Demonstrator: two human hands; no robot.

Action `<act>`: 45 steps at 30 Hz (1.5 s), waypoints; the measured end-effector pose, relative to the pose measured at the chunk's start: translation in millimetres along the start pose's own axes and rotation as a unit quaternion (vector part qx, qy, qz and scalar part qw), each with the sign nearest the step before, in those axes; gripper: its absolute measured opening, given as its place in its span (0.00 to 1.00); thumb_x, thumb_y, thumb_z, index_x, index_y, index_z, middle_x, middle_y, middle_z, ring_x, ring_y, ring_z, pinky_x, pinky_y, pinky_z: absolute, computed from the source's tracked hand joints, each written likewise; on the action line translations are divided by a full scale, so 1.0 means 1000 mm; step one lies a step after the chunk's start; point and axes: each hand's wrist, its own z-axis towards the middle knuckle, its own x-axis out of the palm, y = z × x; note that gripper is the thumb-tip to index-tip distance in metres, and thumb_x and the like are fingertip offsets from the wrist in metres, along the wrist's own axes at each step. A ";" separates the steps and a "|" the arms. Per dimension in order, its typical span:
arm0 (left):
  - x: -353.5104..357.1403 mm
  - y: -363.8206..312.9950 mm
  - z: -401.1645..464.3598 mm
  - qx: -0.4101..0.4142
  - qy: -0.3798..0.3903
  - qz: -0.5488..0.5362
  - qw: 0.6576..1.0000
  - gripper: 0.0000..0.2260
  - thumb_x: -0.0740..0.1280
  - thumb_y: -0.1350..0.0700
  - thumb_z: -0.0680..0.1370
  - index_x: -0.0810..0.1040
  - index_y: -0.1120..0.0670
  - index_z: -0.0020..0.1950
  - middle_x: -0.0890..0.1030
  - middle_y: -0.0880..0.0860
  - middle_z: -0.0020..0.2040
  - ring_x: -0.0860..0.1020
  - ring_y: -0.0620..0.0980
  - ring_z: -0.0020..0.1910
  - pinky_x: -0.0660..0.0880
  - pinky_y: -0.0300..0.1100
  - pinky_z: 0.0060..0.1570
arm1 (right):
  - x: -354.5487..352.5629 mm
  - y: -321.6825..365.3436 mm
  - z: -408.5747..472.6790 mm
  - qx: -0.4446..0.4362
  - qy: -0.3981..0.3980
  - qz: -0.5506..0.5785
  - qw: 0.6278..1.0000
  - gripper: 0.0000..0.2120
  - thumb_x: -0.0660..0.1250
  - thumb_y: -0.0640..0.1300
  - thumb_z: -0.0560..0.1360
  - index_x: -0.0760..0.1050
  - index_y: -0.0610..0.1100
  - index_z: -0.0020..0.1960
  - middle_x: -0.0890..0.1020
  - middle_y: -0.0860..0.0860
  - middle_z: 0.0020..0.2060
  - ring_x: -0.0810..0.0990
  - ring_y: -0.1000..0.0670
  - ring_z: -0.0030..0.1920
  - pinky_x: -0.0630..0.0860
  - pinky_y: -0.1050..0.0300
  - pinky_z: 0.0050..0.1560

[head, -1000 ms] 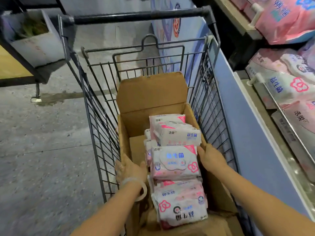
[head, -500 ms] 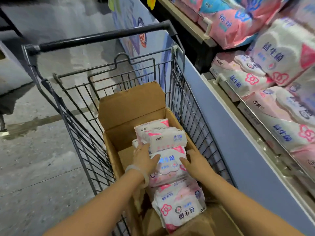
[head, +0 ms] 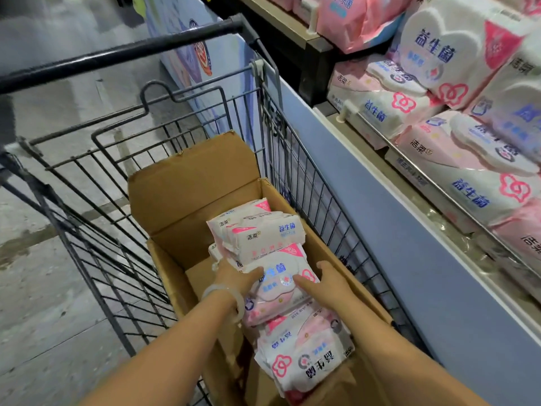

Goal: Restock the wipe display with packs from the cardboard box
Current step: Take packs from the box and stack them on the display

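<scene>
**Head view: both hands on a pack in the box**

Your left hand [head: 234,278] and right hand [head: 320,284] are grasping one wipe pack [head: 278,281] from either side, thumbs lying on its face and fingers curling round its edges. That pack is sitting in the middle of the cardboard box [head: 172,276], between two more packs [head: 263,232] stacked beyond it and another pack [head: 304,358] lying nearer you. Bare cardboard floor is showing along the box's left side. The far flap [head: 193,183] is standing up. The box is filling the right part of the wire trolley [head: 96,183], close against its right wall. Just right of the trolley, the wipe display [head: 456,159] is holding pink and white packs.
</scene>
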 end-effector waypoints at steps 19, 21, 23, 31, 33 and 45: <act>-0.001 0.028 -0.002 -0.161 0.212 -0.073 0.961 0.48 0.81 0.39 0.42 0.77 0.58 0.58 0.83 0.60 0.53 0.82 0.60 0.51 0.79 0.55 0.54 | -0.004 0.031 -0.018 0.093 -0.028 0.063 0.993 0.26 0.78 0.51 0.62 0.70 0.46 0.54 0.80 0.50 0.50 0.79 0.50 0.49 0.78 0.52 0.52; -0.007 0.016 -0.007 -0.123 0.202 -0.027 0.971 0.43 0.81 0.41 0.55 0.74 0.63 0.62 0.80 0.63 0.57 0.80 0.61 0.55 0.78 0.50 0.54 | -0.009 0.034 -0.031 0.098 -0.051 0.085 0.990 0.30 0.79 0.51 0.60 0.69 0.47 0.56 0.80 0.50 0.51 0.79 0.50 0.50 0.78 0.52 0.52; -0.014 0.004 -0.013 -0.084 0.190 -0.034 0.978 0.40 0.81 0.45 0.59 0.71 0.62 0.63 0.78 0.63 0.59 0.79 0.62 0.57 0.78 0.50 0.53 | -0.013 0.037 -0.044 0.087 -0.084 0.119 0.985 0.34 0.80 0.51 0.57 0.69 0.46 0.58 0.80 0.50 0.52 0.80 0.49 0.51 0.78 0.51 0.53; -0.051 -0.058 -0.065 0.054 0.251 -0.093 0.962 0.19 0.77 0.64 0.67 0.73 0.59 0.52 0.82 0.56 0.41 0.80 0.45 0.28 0.73 0.33 0.22 | -0.036 0.053 -0.092 0.022 -0.204 0.212 0.955 0.38 0.79 0.57 0.45 0.77 0.47 0.53 0.81 0.47 0.51 0.83 0.48 0.48 0.81 0.50 0.50; -0.060 -0.070 -0.078 0.091 0.267 -0.086 0.955 0.34 0.82 0.60 0.57 0.71 0.64 0.58 0.83 0.60 0.42 0.80 0.50 0.30 0.75 0.38 0.26 | -0.041 0.056 -0.111 0.002 -0.206 0.243 0.948 0.29 0.79 0.51 0.48 0.78 0.47 0.47 0.83 0.46 0.47 0.83 0.50 0.42 0.82 0.52 0.44; -0.078 -0.149 -0.141 0.274 0.322 -0.063 0.904 0.34 0.81 0.64 0.53 0.67 0.56 0.52 0.77 0.56 0.50 0.79 0.52 0.44 0.79 0.40 0.28 | -0.090 0.062 -0.188 -0.125 -0.254 0.346 0.895 0.36 0.79 0.34 0.60 0.64 0.46 0.61 0.79 0.51 0.49 0.80 0.55 0.46 0.77 0.67 0.32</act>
